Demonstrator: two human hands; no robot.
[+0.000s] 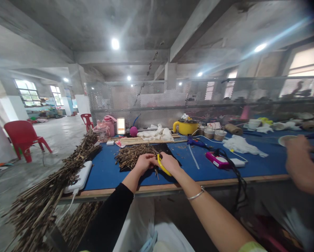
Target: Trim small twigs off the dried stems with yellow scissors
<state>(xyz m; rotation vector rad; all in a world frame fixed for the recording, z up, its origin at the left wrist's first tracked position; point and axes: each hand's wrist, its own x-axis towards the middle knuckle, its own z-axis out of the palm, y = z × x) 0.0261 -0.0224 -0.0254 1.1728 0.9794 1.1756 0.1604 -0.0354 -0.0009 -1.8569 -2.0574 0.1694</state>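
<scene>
My right hand [169, 164] grips yellow-handled scissors [162, 167]; the blades are hard to make out against the twigs behind them. Close beside it, my left hand [145, 163] has thumb and fingers pinched together on a dried twig, of which only small bits show below the fingertips. Just beyond both hands, a pile of short brown dried twigs [130, 155] lies on a black sheet [174, 150]. The sheet rests on the blue tabletop [143, 180].
Long dried stalks [54, 175] overhang the left table edge beside a white power strip [82, 176]. A blue glue gun [195, 141], a magenta power block [217, 160] with black cables, and a yellow pot [188, 127] sit right of centre. Another person's arm [302, 164] reaches in at right.
</scene>
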